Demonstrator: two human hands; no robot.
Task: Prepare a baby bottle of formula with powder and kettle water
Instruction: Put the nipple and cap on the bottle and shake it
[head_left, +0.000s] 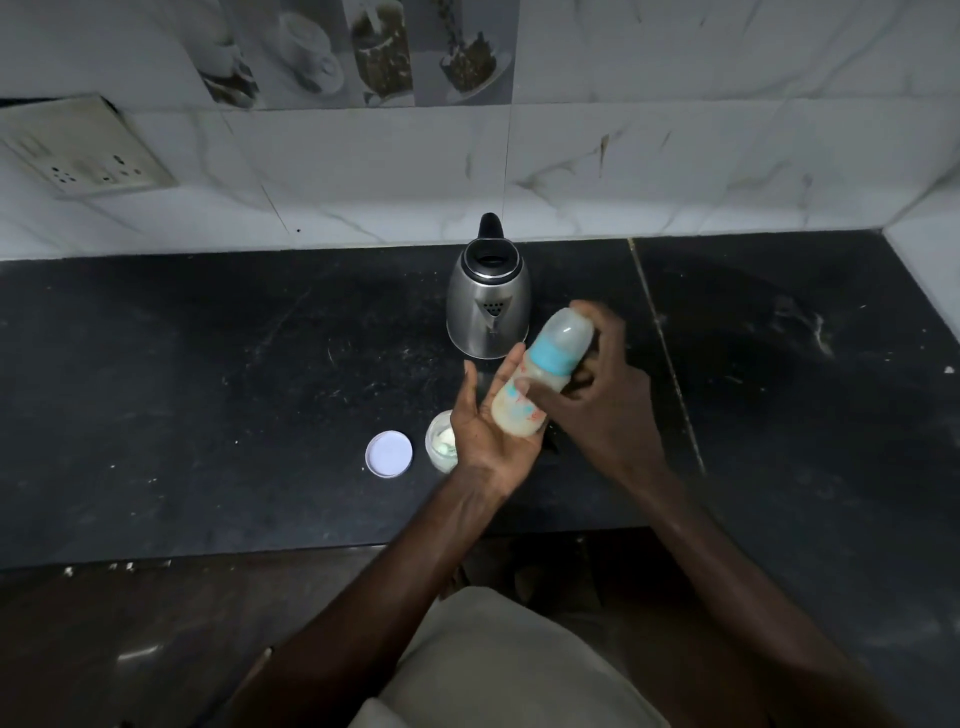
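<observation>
A baby bottle (540, 371) with a blue collar and clear cap, holding milky liquid, is tilted above the black counter (208, 389). My right hand (597, 395) grips it around the middle, thumb across the front. Under the bottle's base lies my left hand (483, 426), palm up with straight fingers touching it. The steel kettle (488, 306) stands just behind, its lid up. An open powder jar (441, 441) sits left of my left hand, partly hidden by it, and its white lid (389, 453) lies flat further left.
Marble-tiled wall runs along the back, with a socket plate (88, 156) at upper left. The counter's front edge (208, 556) crosses below my forearms. A seam (665, 358) divides the counter to the right of my hands.
</observation>
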